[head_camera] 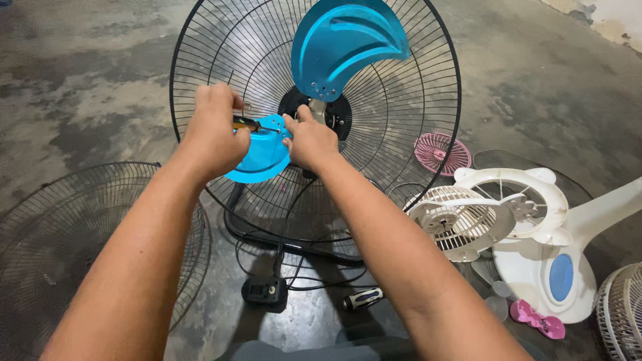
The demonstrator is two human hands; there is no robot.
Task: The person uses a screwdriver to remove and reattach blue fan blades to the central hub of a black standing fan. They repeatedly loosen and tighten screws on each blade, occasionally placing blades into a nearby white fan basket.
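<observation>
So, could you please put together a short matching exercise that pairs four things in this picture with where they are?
Things:
1. upper blue blade
2. lower blue blade
3. loose black grille
4. pink grille

Places:
A. lying on the floor at the left
B. on the floor to the right of the big fan guard
C. between the left hand and right hand
D. fixed above the hub, inside the guard

Pairs: 1-D, 2-C, 3-A, 4-B
</observation>
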